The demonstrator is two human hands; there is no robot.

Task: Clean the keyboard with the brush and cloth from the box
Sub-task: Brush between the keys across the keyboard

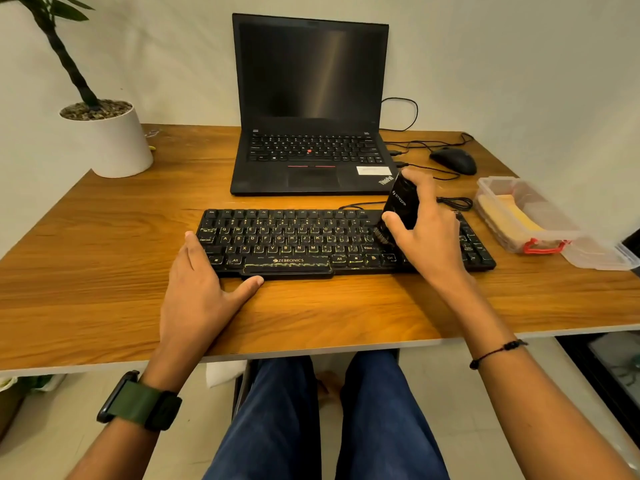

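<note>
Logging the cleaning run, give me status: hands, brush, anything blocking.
Left hand flat, steadying keyboard. Right hand grips brush, bristles on right-side keys. Nothing blocking.

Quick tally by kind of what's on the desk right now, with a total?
Keyboard: 1
Brush: 1
Laptop: 1
Mouse: 1
Clear plastic box: 1
Box lid: 1
Potted plant: 1
Total: 7

- Setting: desk workstation, home or small office; cannot tell which.
- Landmark: open laptop at back of wooden desk.
- Right of laptop: wired mouse.
- Left of laptop: white potted plant.
- Behind laptop: bare wall.
</note>
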